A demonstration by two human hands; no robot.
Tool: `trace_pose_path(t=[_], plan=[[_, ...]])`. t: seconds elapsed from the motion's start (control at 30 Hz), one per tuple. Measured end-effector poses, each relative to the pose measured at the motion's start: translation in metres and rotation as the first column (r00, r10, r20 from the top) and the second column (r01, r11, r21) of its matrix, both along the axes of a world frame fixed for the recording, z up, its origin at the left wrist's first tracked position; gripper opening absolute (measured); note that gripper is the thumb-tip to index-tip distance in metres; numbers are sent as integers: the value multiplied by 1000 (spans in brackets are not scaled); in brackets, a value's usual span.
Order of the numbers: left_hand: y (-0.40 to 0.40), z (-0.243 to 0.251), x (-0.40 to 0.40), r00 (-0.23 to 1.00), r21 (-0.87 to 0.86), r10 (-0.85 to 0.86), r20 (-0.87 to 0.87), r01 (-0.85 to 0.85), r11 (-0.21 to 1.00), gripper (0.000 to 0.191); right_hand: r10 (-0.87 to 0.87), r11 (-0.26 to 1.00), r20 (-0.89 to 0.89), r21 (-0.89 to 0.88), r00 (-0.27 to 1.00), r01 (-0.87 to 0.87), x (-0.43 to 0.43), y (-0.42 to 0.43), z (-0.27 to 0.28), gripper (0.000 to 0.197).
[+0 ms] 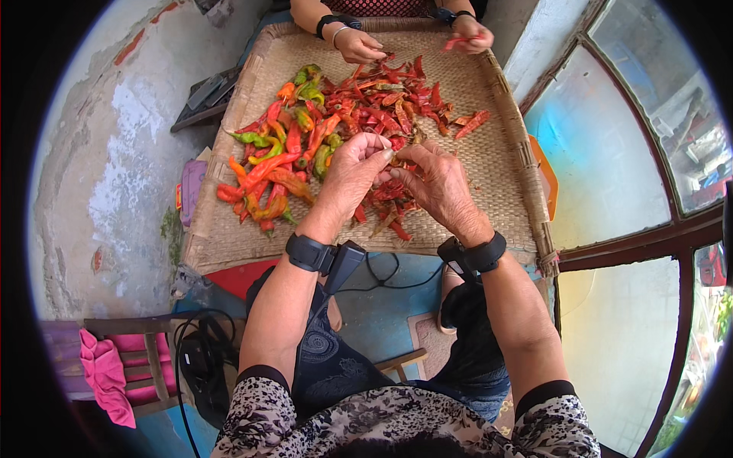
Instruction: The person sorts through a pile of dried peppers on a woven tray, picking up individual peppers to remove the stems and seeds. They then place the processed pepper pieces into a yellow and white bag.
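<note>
My left hand (356, 172) and my right hand (440, 178) meet over a woven tray (487, 200), their fingertips pinched close together. Between them they grip a small dried chili pepper (398, 162), mostly hidden by the fingers. Under and just below my hands lies a heap of wrinkled dark red chili pieces (385, 197). A larger pile of dried red chilies (381, 106) spreads beyond my fingers. To the left of my left hand are fresher, plumper peppers (275, 166) in red, orange and green.
Across the tray, another person's hands (359, 47) work at the far edge, one holding a red chili (462, 42). A raised rim (518, 146) borders the tray. Window panes (595, 137) stand at right, a peeling wall (114, 154) at left. A black cable (382, 280) hangs below the near edge.
</note>
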State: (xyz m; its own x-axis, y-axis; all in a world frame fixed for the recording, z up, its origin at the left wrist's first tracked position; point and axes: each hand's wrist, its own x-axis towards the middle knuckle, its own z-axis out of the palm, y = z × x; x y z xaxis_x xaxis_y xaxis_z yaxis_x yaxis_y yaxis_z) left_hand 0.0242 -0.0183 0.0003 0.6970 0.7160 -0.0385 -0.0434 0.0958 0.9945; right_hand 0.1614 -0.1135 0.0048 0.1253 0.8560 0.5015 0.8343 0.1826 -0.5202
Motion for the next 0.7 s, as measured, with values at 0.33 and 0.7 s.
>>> trace_pose_path(t=[0.33, 0.7], plan=[[-2, 6, -6, 1000, 31, -16, 24, 15, 999, 23, 100, 988, -981, 117, 169, 96, 47, 0, 2, 15], [0, 2, -3, 996, 46, 77, 44, -79, 996, 14, 541, 725, -720, 137, -434, 675, 152, -47, -15, 30]])
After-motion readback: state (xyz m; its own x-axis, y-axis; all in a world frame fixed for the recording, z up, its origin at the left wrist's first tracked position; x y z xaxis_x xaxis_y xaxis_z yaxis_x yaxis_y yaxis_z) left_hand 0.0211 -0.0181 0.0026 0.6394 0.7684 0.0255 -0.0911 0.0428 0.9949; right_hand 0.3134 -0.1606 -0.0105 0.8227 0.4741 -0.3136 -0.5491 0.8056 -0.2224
